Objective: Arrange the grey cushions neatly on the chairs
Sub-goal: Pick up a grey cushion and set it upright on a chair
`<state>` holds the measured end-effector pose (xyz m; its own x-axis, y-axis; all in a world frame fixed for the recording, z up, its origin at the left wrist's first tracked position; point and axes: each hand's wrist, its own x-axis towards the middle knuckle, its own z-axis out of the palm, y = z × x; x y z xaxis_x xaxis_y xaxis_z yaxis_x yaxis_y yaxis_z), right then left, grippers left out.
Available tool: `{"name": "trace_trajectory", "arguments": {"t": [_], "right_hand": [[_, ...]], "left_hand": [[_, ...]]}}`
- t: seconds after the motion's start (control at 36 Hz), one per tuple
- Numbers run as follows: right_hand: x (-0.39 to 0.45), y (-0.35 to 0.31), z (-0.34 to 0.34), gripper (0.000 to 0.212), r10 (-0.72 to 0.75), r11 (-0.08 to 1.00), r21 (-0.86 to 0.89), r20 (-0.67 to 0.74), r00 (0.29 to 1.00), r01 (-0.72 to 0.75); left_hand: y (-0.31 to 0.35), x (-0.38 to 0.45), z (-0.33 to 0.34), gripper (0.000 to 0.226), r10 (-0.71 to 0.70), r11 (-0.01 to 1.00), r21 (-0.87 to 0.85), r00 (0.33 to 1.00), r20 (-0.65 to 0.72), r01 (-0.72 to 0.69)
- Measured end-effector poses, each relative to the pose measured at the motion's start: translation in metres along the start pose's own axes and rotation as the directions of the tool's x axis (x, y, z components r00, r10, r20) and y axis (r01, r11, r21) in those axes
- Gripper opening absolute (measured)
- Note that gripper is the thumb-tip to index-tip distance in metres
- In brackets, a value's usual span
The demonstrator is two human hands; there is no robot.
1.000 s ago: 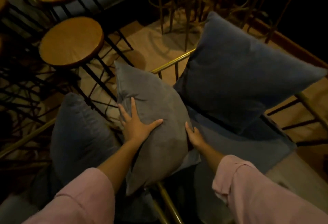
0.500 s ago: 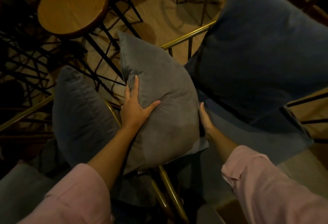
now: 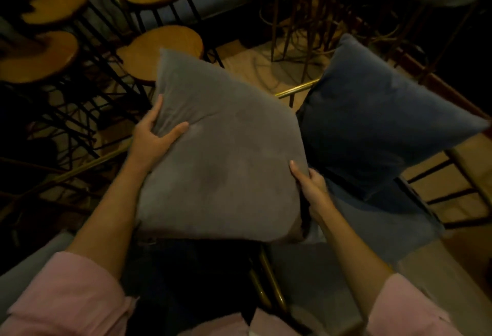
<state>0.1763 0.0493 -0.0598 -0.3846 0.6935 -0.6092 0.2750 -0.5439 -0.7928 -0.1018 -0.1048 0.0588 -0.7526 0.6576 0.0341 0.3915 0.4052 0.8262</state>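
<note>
A grey cushion is held up in front of me, tilted with one corner pointing up and left. My left hand pinches its left edge, thumb on the front face. At the cushion's right edge my right hand grips it with the fingers tucked behind. To the right, a blue-grey cushion leans against the brass-framed chair back, above the chair's blue seat pad. The held cushion hides the chair to the left.
Several round wooden stools on black wire legs crowd the upper left. Brass chair rails run between the seats below the cushion. Thin metal legs stand at the top centre, and a pale floor shows behind.
Both hands have lifted the grey cushion off the chair arm and turned it to face me. The dark cushion on the left chair is now hidden. The camera tilted upward.
</note>
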Motion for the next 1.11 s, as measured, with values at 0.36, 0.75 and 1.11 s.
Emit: {"name": "trace_trajectory", "arguments": {"t": [0.36, 0.75, 1.11], "right_hand": [[-0.129, -0.079, 0.190, 0.067, -0.575, 0.677, -0.258, 0.398, 0.714, 0.689], [-0.125, 0.062, 0.312, 0.073, -0.279, 0.354, -0.611, 0.653, 0.704, 0.708], [-0.133, 0.107, 0.300, 0.073, -0.230, 0.016, -0.778, 0.608, 0.760, 0.628]], "left_hand": [[-0.092, -0.121, -0.247, 0.092, -0.141, 0.973, -0.229, 0.883, -0.447, 0.039], [-0.257, -0.281, -0.242, 0.125, -0.609, 0.779, -0.386, 0.741, -0.282, 0.494], [-0.281, -0.279, -0.184, 0.115, -0.762, 0.633, -0.202, 0.554, -0.335, 0.748]]}}
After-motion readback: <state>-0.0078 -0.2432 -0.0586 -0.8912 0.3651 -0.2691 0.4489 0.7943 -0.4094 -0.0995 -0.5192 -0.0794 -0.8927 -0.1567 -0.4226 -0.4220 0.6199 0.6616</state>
